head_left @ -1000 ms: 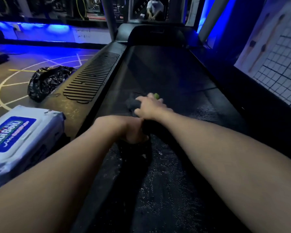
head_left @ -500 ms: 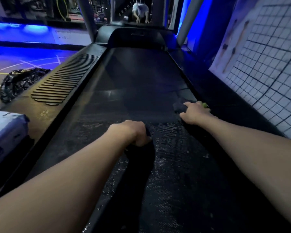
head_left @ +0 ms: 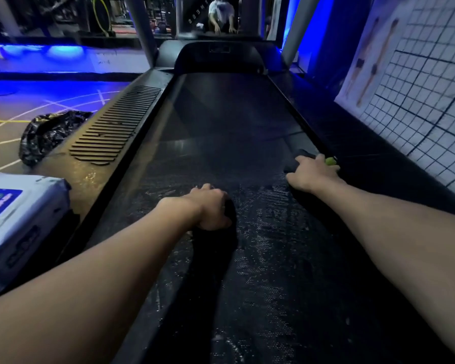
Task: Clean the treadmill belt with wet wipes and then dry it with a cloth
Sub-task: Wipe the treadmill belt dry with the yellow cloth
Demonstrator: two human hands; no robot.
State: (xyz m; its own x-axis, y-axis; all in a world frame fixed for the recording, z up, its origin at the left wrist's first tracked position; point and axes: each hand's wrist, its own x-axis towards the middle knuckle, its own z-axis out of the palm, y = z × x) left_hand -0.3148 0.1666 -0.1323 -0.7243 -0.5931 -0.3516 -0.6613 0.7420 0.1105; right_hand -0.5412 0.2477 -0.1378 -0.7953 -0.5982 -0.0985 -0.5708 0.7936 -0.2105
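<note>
So the treadmill belt (head_left: 221,143) takes up most of the view, a long dark strip running away from the camera, and the near half looks streaky and wet while the far half is duller. On its left runs the side rail (head_left: 116,124) with a slotted grille, and there's a gridded wall panel (head_left: 418,101) off to the right. A pack of wet wipes (head_left: 19,222) sits at the near left, just beside the belt's edge, and a crumpled black bag (head_left: 47,132) lies on the floor further out on that side. Both arms reach forward onto the belt. The left hand (head_left: 208,206) is planted near the middle of the belt, curled into a loose fist with the knuckles down; can't tell if there's anything inside that grip. The right hand (head_left: 310,172) is over at the belt's right edge, fingers spread and pressing flat on a dark cloth (head_left: 298,157), with a little bit of green (head_left: 330,161) poking out past the fingers.
</note>
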